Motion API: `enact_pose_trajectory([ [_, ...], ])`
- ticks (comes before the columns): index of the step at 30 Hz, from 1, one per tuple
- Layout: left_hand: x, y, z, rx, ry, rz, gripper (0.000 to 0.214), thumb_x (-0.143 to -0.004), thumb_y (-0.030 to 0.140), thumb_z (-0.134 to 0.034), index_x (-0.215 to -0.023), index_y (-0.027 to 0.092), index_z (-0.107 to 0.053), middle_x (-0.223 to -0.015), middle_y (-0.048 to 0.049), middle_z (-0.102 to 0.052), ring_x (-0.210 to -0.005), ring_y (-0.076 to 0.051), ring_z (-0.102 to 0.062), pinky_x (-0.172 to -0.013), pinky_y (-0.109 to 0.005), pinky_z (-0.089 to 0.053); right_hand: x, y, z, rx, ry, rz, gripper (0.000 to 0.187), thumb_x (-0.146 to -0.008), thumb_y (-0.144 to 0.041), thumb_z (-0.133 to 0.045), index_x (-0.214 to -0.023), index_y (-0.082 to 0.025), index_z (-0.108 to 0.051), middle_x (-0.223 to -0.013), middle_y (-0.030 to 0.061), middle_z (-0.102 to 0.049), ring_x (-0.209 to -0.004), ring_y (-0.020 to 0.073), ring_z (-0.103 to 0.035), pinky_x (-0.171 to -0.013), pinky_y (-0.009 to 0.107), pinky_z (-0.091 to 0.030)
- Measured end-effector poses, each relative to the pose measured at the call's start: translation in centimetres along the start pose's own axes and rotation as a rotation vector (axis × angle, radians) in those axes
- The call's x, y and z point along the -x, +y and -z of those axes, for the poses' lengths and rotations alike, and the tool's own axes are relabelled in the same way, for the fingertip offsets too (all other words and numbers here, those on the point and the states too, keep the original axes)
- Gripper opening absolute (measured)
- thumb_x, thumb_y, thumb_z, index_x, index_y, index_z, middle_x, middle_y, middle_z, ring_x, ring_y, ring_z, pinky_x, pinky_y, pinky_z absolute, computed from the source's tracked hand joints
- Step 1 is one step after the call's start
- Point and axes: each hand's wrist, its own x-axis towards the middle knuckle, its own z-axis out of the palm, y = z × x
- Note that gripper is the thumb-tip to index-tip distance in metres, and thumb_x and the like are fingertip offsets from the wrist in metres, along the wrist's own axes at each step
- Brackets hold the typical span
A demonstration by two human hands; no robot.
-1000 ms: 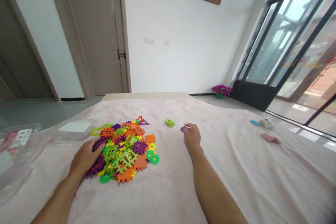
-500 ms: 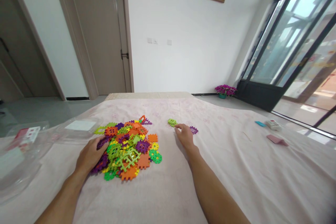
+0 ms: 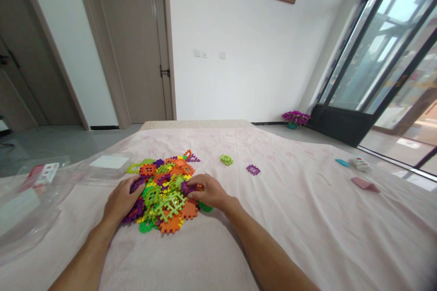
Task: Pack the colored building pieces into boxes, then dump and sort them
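Observation:
A heap of plastic interlocking building pieces (image 3: pixel 170 204) in green, orange, purple and yellow lies on the pale cloth. My left hand (image 3: pixel 121 198) rests against the heap's left side, thumb apart from the fingers, touching purple pieces there. At the right side, the thumb and fingertips of my right hand (image 3: pixel 208 191) close around the edge of a purple square piece (image 3: pixel 186 187). Orange and green pieces under that hand are partly covered. Apart from the heap, a light green piece (image 3: pixel 226 159) and a purple lattice piece (image 3: pixel 253 170) lie flat on the cloth.
Clear plastic packaging (image 3: pixel 37 200) spreads over the left side, with another clear tray (image 3: pixel 109 163) behind the left hand. To the far right lie a pink folded item (image 3: pixel 365 184), a small white packet (image 3: pixel 360 164) and a blue item (image 3: pixel 342 163).
My right hand has moved left from beside the light green piece to the heap's right side, onto a purple piece. The light green piece stays behind; my left hand keeps its place.

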Motion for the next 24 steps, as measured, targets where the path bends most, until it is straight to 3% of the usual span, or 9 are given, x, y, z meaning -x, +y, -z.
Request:
enact_pose_trajectory([
  [2,0.0,0.0,0.0,-0.002,-0.006,-0.002,0.062,-0.091,0.061,-0.043,-0.133,0.02,-0.063,-0.14,-0.0122,-0.062,-0.13,-0.03,-0.059,-0.113,-0.043,-0.043,0.0,0.4,0.0,-0.015,0.035,-0.062,0.021,-0.094,-0.038,-0.064,-0.103,-0.025,-0.077,-0.101,0.0012,-0.076,-0.095,0.0193,-0.067,-0.089,0.028,-0.048],
  [4,0.0,0.0,0.0,-0.002,-0.013,-0.003,0.063,-0.092,0.061,-0.042,-0.134,0.019,-0.062,-0.141,-0.0132,-0.062,-0.13,-0.031,-0.058,-0.113,-0.044,-0.042,-0.1,0.9,0.2,0.014,0.091,-0.153,0.03,-0.1,-0.038,-0.051,-0.096,-0.023,-0.077,-0.092,0.0017,-0.076,-0.086,0.0182,-0.066,-0.083,0.027,-0.048],
  [7,-0.2,-0.1,-0.1,0.002,-0.02,-0.003,0.064,-0.092,0.062,-0.042,-0.134,0.019,-0.062,-0.141,-0.013,-0.062,-0.131,-0.031,-0.058,-0.114,-0.044,-0.042,-0.2,2.0,1.2,0.057,0.242,-0.313,0.034,-0.101,-0.039,-0.046,-0.099,-0.022,-0.075,-0.092,0.0034,-0.076,-0.087,0.0196,-0.066,-0.085,0.029,-0.049],
  [10,-0.3,-0.4,-0.2,0.004,-0.019,-0.007,0.063,-0.091,0.062,-0.042,-0.134,0.019,-0.062,-0.141,-0.0126,-0.062,-0.131,-0.031,-0.057,-0.115,-0.044,-0.041,0.1,3.4,3.4,0.087,0.45,-0.436,0.036,-0.098,-0.041,-0.045,-0.108,-0.022,-0.074,-0.101,0.0055,-0.077,-0.093,0.0217,-0.067,-0.089,0.031,-0.05],
  [15,-0.4,-0.8,-0.4,0.004,0.0,-0.017,0.061,-0.091,0.061,-0.045,-0.132,0.02,-0.063,-0.14,-0.012,-0.063,-0.129,-0.031,-0.059,-0.113,-0.043,-0.043,2.3,6.3,8.9,0.22,0.761,-0.63,0.042,-0.094,-0.044,-0.044,-0.109,-0.02,-0.076,-0.103,0.0097,-0.077,-0.098,0.0253,-0.068,-0.089,0.033,-0.048],
  [19,-0.5,-1.0,-0.5,-0.006,0.003,-0.018,0.061,-0.09,0.061,-0.045,-0.132,0.02,-0.064,-0.14,-0.0113,-0.064,-0.128,-0.031,-0.06,-0.112,-0.043,-0.044,4.9,8.2,12.1,0.306,0.854,-0.843,0.043,-0.095,-0.042,-0.044,-0.114,-0.02,-0.076,-0.107,0.0118,-0.076,-0.104,0.0266,-0.067,-0.088,0.032,-0.047],
  [24,-0.5,-0.9,-0.4,0.0,-0.005,-0.018,0.062,-0.091,0.062,-0.045,-0.132,0.02,-0.063,-0.14,-0.0124,-0.063,-0.128,-0.032,-0.059,-0.112,-0.045,-0.044,6.8,9.4,12.9,0.399,0.9,-0.928,0.05,-0.091,-0.033,-0.048,-0.132,-0.012,-0.067,-0.129,0.0196,-0.066,-0.114,0.0289,-0.065,-0.092,0.034,-0.047],
])
